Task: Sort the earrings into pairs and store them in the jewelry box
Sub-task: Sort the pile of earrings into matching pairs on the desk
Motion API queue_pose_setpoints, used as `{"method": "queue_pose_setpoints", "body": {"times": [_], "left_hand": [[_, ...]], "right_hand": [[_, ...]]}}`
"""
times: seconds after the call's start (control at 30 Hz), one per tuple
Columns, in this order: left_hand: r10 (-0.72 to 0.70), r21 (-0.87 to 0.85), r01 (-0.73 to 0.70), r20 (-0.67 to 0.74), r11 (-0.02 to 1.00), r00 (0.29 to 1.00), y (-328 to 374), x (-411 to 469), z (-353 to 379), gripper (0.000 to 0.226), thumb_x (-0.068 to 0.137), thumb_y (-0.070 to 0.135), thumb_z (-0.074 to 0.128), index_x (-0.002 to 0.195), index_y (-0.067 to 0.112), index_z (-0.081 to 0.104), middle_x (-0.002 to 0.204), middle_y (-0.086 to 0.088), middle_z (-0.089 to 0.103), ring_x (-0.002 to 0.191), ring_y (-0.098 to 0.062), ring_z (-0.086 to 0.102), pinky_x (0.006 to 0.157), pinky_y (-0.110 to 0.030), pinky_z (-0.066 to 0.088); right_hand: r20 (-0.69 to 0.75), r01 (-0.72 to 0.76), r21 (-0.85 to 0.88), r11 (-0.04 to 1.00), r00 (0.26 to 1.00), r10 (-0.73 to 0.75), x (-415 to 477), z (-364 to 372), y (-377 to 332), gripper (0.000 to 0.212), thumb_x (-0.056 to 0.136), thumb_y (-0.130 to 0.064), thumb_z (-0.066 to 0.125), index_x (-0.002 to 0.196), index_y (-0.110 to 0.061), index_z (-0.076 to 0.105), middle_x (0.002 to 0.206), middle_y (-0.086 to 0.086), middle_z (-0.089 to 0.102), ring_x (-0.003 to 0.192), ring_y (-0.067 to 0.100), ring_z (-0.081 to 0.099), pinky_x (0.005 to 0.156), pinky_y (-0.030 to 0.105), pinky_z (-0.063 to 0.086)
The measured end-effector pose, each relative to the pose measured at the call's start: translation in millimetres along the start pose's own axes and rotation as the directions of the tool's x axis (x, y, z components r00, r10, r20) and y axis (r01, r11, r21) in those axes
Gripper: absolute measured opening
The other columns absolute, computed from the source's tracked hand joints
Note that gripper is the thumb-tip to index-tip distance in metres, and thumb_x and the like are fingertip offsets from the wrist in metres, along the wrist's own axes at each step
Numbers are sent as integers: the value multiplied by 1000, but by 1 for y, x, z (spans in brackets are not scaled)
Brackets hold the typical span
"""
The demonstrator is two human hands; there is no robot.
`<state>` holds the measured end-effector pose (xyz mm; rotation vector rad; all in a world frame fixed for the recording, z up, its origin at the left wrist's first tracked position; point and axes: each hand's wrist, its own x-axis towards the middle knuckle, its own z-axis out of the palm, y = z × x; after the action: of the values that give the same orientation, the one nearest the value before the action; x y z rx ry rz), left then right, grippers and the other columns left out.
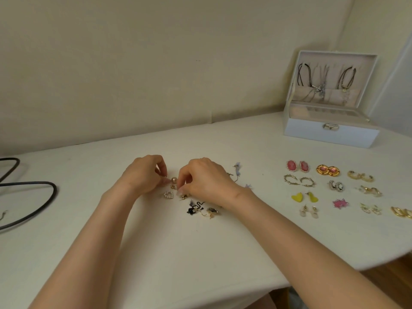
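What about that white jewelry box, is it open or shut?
Open. The jewelry box has its lid raised upright at the back, with necklaces hanging on the lid's inner side.

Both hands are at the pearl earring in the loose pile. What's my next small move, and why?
Probably lift the pearl earring free and find its match: left hand and right hand both have fingertips at it, it lies among loose pieces, and sorted pairs already sit to the right.
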<state>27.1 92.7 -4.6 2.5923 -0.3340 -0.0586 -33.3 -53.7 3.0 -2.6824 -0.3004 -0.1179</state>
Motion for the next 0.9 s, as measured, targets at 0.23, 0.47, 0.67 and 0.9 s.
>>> {"method": "queue_pose_setpoints", "body": {"times": [0.23, 0.47, 0.67, 0.9], "left_hand": [[0, -71, -5, -64, 997, 998, 3, -1, -3, 11, 78, 9, 68, 76, 14, 58, 74, -2, 62, 71, -20, 57, 60, -26, 42], [-1, -177, -21, -122, 984, 992, 7, -4, -6, 7, 80, 1, 63, 81, 7, 60, 72, -3, 62, 59, -10, 58, 52, -21, 38], [54, -239, -100, -195, 966, 979, 11, -7, -7, 9, 78, 2, 63, 79, 11, 65, 74, -3, 65, 64, -9, 56, 49, -19, 35], [185, -372, -239, -175, 897, 967, 48, -12, 9, 1, 82, 10, 65, 81, 10, 65, 75, 1, 68, 58, -4, 65, 53, -16, 44]], "right_hand": [[-50, 49, 29, 998, 998, -48, 0, 3, -4, 17, 83, -33, 65, 99, -30, 69, 90, -7, 52, 92, 13, 47, 71, 27, 32], [-5, 107, -4, 994, 994, -107, 7, 17, -14, 16, 79, -26, 71, 95, -24, 70, 88, -5, 47, 102, 20, 49, 72, 27, 33], [-68, 87, 190, 978, 995, -75, 1, 5, -11, 11, 75, -7, 68, 84, -14, 68, 82, -5, 64, 86, 16, 60, 75, 29, 48], [-34, -77, 453, 888, 994, 103, -19, -44, 28, 16, 77, -2, 70, 81, -17, 75, 77, 7, 71, 65, 13, 65, 68, 28, 56]]}}
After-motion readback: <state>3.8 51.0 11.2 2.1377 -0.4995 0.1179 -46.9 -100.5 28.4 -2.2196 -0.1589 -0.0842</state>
